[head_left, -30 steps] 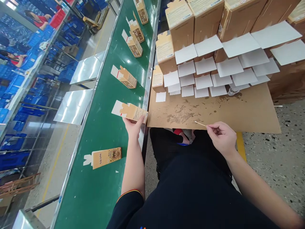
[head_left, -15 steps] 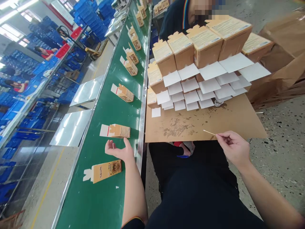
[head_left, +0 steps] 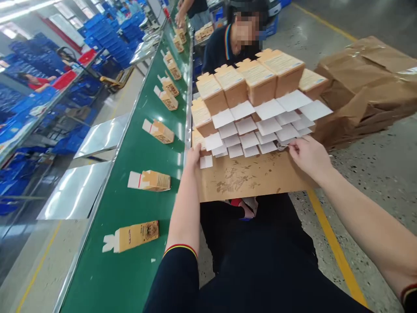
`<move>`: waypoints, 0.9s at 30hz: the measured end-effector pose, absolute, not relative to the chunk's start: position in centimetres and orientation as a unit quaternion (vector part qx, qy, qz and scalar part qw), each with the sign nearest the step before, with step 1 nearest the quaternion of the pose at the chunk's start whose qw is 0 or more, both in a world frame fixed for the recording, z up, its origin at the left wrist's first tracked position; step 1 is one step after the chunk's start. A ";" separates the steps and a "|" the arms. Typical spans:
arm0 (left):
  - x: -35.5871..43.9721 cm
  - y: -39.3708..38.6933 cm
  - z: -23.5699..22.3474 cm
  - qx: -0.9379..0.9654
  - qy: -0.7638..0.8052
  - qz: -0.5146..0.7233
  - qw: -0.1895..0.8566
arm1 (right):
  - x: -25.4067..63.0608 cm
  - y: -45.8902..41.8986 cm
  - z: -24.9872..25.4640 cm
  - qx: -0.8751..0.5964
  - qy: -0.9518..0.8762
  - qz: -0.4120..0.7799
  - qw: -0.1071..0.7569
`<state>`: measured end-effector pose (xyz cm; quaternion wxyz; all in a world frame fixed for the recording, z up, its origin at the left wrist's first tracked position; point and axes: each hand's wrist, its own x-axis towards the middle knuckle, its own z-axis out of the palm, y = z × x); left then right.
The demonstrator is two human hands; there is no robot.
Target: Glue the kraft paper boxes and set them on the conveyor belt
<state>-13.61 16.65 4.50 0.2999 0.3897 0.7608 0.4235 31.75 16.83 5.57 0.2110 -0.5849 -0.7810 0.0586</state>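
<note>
Cartons (head_left: pixel 228 79) stacked before me, white flaps (head_left: pixel 268 109) jutting out: stack looks unfinished. Boxes (head_left: pixel 139 237) already stand or lie on green belt (head_left: pixel 104 282). My right hand (head_left: pixel 308 157) pinches 1 swab (head_left: pixel 286 145) by clear cup (head_left: pixel 280 147); my left hand (head_left: pixel 193 155) at lowest left carton (head_left: pixel 197 138), finger closure unclear.

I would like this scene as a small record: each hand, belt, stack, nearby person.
Left hand: at the lower left carton of the stack; grip unclear
Right hand: pinching a thin stick at the small clear container
Belt: green, cartons spaced along it
Stack: on brown cardboard, white flaps at the front
Nearby person: behind the stack, dark clothing
</note>
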 end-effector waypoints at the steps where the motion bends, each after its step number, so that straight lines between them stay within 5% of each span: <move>1: -13.3 15.8 3.9 0.375 0.763 0.431 0.303 | 31.7 17.2 5.4 -0.584 -0.786 0.055 0.192; 8: -10.6 5.3 1.1 0.265 0.592 0.642 0.408 | 31.9 19.1 3.8 -0.579 -0.771 0.113 0.238; 19: -8.9 1.8 0.7 0.334 0.618 0.611 0.365 | 27.3 8.9 5.3 -0.490 -0.736 0.188 0.429; 27: -8.3 1.9 2.2 0.384 0.634 0.564 0.365 | 15.2 4.6 0.4 -0.390 -0.774 0.300 0.399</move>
